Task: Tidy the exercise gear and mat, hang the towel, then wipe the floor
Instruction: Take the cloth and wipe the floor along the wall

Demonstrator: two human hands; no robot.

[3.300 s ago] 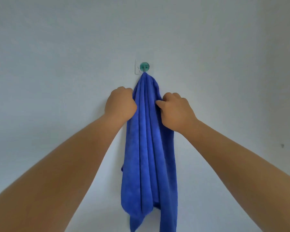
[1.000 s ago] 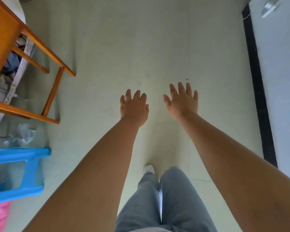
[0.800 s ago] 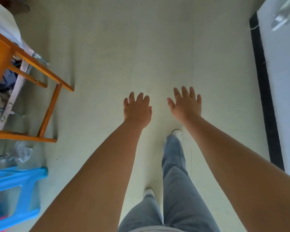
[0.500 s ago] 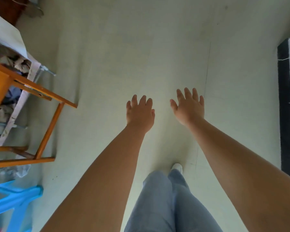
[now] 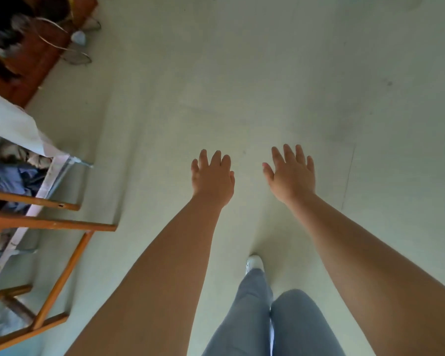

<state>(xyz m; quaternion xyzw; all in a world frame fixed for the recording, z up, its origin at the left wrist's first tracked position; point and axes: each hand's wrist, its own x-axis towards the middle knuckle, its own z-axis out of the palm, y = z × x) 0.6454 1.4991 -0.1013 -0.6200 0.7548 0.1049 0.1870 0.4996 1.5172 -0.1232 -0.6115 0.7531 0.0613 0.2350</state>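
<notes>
The pale floor (image 5: pixel 280 73) fills the view, bare and dry-looking with a few faint dark smudges at the right, so the wiping looks not yet begun; no towel, mat or cloth shows here. Left hand (image 5: pixel 212 177) and right hand (image 5: pixel 290 173) are spread open, palms down, holding nothing.

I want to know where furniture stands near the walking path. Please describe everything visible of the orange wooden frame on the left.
The orange wooden frame looks like the legs and rungs of a chair or table, in varnished wood. It stands on the pale floor at the left edge, partly cropped. Cloth and clutter lie behind it. Neither hand touches it.
</notes>
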